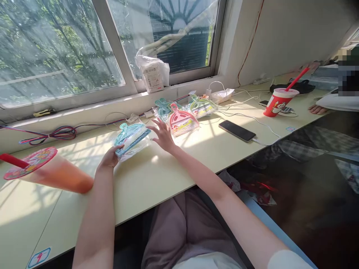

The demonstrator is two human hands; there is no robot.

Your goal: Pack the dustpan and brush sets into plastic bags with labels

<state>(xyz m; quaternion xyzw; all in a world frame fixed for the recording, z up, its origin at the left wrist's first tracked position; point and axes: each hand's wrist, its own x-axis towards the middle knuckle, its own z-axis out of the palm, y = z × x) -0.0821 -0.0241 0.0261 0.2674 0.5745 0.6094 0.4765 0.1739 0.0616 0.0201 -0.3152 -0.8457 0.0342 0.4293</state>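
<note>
My left hand (110, 157) grips the lower left corner of a light blue mini dustpan and brush set (131, 136) in clear plastic wrap, holding it over the table. Its dark blue bristles run slantwise across the pack. My right hand (164, 137) has its fingers spread, between the blue set and a pink dustpan set (183, 121); whether a fingertip touches either pack I cannot tell. Behind the pink set lie a teal dustpan set (162, 108), partly covered, and a green dustpan set (202, 106), all in clear wrappers.
A tall drink cup (67, 173) with a red straw stands close by my left forearm. To the right are a phone (237, 130) on a white cable and a red cup (276, 102). Bundled wires (60, 133) lie along the window wall. Another person's hand (318, 108) rests far right.
</note>
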